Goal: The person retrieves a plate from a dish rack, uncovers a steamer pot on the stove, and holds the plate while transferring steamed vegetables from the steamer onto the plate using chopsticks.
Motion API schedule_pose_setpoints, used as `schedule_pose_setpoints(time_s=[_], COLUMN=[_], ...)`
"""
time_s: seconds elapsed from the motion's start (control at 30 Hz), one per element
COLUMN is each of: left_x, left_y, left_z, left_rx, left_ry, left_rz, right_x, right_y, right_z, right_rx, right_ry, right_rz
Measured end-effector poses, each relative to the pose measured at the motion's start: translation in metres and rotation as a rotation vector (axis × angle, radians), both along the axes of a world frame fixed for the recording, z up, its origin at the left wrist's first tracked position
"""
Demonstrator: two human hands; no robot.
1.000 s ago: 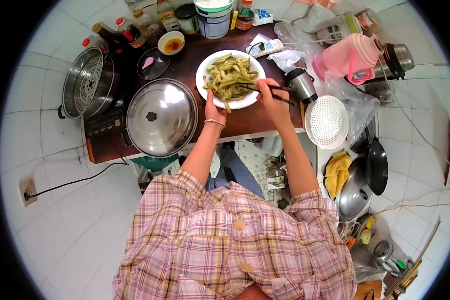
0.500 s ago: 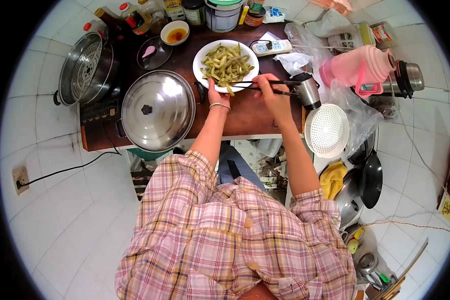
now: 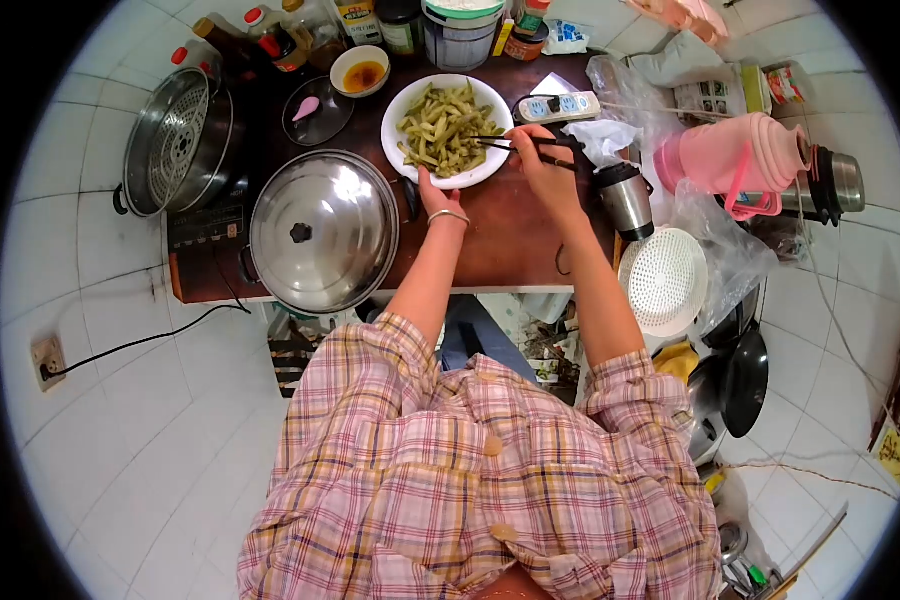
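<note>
A white plate (image 3: 390, 132) piled with cooked green vegetable strips (image 3: 448, 130) is in front of me on the dark wooden table. My left hand (image 3: 440, 200), with a bangle at the wrist, grips the plate's near rim; part of its fingers is hidden under the plate. In my right hand (image 3: 547, 175) is a pair of black chopsticks (image 3: 558, 162), pinched between closed fingers. Their tips reach over the plate's right rim and touch the heap of strips. Left of the plate sits a large lidded steel pot (image 3: 320, 245).
Behind stand a bowl of reddish-yellow sauce (image 3: 358, 72), a dark lid with a pink spoon (image 3: 320, 110) and several bottles. To the right are a power strip (image 3: 560, 106), a steel cup (image 3: 626, 200), a pink thermos (image 3: 735, 155) and a white strainer (image 3: 663, 280). A steamer pot (image 3: 180, 145) is far left.
The chopsticks have moved from the plate's near rim up onto the heap. A strip that hung over the near edge no longer does. My left hand keeps hold of the plate.
</note>
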State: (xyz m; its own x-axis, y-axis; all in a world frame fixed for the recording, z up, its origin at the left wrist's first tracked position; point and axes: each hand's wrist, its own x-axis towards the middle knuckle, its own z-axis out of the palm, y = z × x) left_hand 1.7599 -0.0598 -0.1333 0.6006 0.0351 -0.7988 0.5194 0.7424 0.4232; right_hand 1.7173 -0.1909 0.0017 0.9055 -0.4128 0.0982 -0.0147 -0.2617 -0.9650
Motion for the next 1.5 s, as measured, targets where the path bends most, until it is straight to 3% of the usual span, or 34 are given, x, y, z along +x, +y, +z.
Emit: schedule_pose_setpoints(time_s=[0.1,0.27,0.43,0.6,0.67,0.87,0.97,1.07,1.17,1.2,1.27,1.37,1.43,1.5], left_x=[-0.007,-0.023,-0.028,-0.028,-0.023,-0.015,-0.023,-0.038,-0.055,-0.059,-0.066,-0.06,-0.052,-0.038], left_y=[-0.003,0.018,0.022,0.016,0.019,0.019,0.02,0.028,0.048,0.058,0.087,0.131,0.161,0.196], left_z=[0.001,0.011,0.035,0.046,0.046,0.038,0.039,0.052,0.068,0.078,0.103,0.121,0.121,0.118], left_rx=[0.078,0.013,-0.004,0.021,0.017,-0.02,0.016,0.104,0.137,0.146,0.146,0.389,0.527,0.838], left_ry=[-0.045,-0.042,-0.132,-0.156,-0.184,-0.275,-0.296,-0.246,-0.386,-0.384,-0.642,-0.8,-0.804,-0.933], left_rz=[-0.035,-0.138,-0.276,-0.321,-0.305,-0.272,-0.297,-0.421,-0.789,-0.783,-1.057,-1.038,-0.956,-0.919], right_x=[0.01,0.046,0.037,0.041,0.04,0.006,-0.013,-0.011,0.0,0.003,0.0,-0.015,-0.035,-0.058], right_y=[0.01,0.038,0.021,0.035,0.026,0.002,-0.002,0.01,0.024,0.028,0.026,0.025,0.023,0.029], right_z=[-0.011,-0.041,-0.013,-0.028,-0.043,-0.009,-0.015,-0.04,-0.088,-0.096,-0.11,-0.118,-0.118,-0.115], right_rx=[0.115,0.186,0.183,0.232,0.267,0.258,0.258,0.243,0.508,0.638,0.818,0.916,0.935,0.846], right_ry=[-0.064,-0.172,-0.095,-0.125,-0.055,-0.037,0.053,0.088,0.012,-0.016,-0.009,0.116,0.289,0.404], right_rz=[-0.155,-0.074,-0.196,-0.012,-0.091,-0.162,-0.352,-0.336,-0.378,-0.447,-0.425,-0.406,-0.158,-0.067])
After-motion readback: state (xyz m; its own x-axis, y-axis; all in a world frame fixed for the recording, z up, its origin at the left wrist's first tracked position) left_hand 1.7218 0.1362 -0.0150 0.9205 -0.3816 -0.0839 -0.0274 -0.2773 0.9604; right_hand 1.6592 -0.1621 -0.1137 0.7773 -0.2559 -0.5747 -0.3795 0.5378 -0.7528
